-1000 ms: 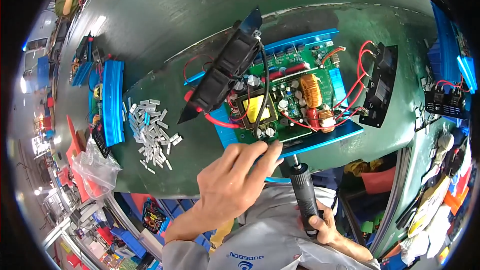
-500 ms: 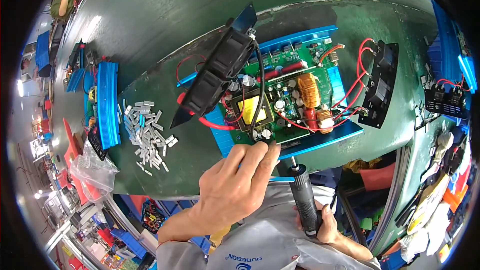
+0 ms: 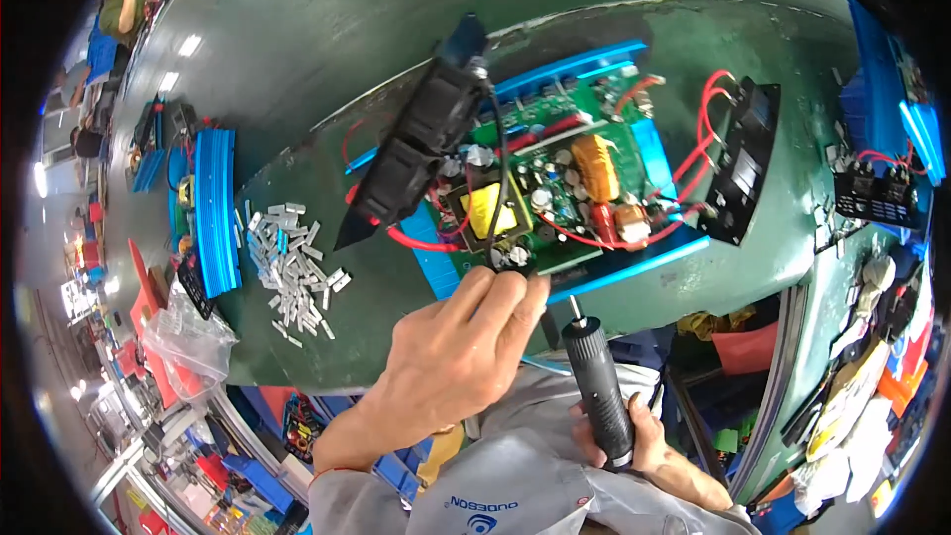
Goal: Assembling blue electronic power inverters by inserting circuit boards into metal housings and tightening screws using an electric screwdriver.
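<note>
A green circuit board (image 3: 555, 183) with copper coils and a yellow-wrapped transformer (image 3: 488, 210) sits in an open blue metal housing (image 3: 644, 266) on the bench. My left hand (image 3: 451, 352) is at the near edge of this housing, fingers pressed together and bent down; whatever lies under the fingertips is hidden. In my right hand (image 3: 649, 436) is a black electric screwdriver (image 3: 599, 386), its bit pointing up just short of the housing's near side. A black panel with two fans (image 3: 411, 144) leans over the board's left part, joined by cables.
Red wires run from the board to a black end panel (image 3: 745, 163) on the right. Small silvery metal pieces (image 3: 292, 267) lie heaped at the left, beside another blue housing (image 3: 215, 208) and a clear plastic bag (image 3: 188, 342). More blue housings (image 3: 877, 109) stand far right.
The housing, board and fan panel have shifted slightly left and away from me, and now look blurred. The screwdriver has moved a little left. My left hand stays at the near edge.
</note>
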Tool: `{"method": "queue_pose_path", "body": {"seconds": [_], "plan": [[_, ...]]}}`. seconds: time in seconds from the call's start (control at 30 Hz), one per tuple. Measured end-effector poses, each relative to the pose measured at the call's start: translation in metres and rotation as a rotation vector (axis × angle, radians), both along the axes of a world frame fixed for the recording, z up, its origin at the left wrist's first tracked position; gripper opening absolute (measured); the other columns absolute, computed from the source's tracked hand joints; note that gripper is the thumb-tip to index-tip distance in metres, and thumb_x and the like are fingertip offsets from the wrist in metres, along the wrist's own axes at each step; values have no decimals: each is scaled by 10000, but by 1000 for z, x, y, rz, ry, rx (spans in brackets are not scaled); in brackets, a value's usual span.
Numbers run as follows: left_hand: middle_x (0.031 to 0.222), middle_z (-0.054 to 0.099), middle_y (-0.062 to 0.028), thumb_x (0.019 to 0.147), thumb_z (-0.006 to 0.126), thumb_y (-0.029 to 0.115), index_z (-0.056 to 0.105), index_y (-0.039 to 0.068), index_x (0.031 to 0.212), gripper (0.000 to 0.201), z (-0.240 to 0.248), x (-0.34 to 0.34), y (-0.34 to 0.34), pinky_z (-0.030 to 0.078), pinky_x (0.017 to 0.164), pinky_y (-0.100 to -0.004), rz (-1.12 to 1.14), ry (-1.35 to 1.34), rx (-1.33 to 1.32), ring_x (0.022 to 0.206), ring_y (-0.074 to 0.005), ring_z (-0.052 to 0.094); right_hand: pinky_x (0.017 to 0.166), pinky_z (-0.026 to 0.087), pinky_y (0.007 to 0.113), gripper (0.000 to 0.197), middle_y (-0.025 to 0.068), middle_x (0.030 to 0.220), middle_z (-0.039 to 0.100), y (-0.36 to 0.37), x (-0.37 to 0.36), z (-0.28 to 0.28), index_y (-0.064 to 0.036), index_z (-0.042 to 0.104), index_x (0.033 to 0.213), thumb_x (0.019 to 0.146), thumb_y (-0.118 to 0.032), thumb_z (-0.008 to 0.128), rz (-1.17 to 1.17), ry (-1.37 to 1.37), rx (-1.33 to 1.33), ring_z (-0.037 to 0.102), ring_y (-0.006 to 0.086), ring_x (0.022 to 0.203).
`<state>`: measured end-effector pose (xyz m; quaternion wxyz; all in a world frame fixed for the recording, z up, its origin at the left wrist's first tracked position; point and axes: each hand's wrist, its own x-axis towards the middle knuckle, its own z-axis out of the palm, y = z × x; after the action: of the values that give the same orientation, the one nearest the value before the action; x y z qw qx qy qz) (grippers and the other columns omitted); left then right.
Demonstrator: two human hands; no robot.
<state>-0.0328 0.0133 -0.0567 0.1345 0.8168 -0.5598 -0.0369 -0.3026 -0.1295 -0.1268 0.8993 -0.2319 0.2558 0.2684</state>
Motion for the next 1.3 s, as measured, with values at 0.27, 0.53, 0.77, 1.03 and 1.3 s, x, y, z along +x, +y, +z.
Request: {"method": "queue_pose_path", "body": {"seconds": [0.27,0.53,0.77,1.03,1.3], "plan": [[832,622,-52,746,825,57,750,113,1014,284,-6,-10,9,479,548,-318,359,136,-289,719,-211,625,643,491,284,911,70,845,669,-28,-10,0,11,584,1150,957,-774,163,99,-63,-865,617,146,697],[899,666,-88,866,726,-13,704,-5,966,103,-13,-13,119,479,687,-276,982,-4,-427,767,-175,604,648,437,249,602,68,928,638,-86,-19,20,22,519,1347,973,-442,601,-396,198,-1482,559,133,743],[914,679,-77,824,774,-13,726,28,1005,192,-29,-30,178,497,654,-270,1078,71,-415,706,-140,614,986,442,334,425,100,1333,586,-141,75,40,-44,555,1410,1034,-239,586,-255,-114,-2195,565,199,1114],[904,679,-74,797,814,62,747,54,976,191,-25,-51,178,520,636,-288,1182,59,-287,693,-207,653,805,469,299,236,133,1260,626,-83,105,54,4,645,1214,988,-46,603,-187,-700,-2268,569,188,997],[845,627,-42,839,771,79,691,58,918,114,-51,-50,176,489,551,-327,1081,-134,-376,637,-228,627,848,477,321,180,140,1096,662,-18,116,55,-2,656,1083,917,48,607,-95,-847,-1906,606,237,968]]}}
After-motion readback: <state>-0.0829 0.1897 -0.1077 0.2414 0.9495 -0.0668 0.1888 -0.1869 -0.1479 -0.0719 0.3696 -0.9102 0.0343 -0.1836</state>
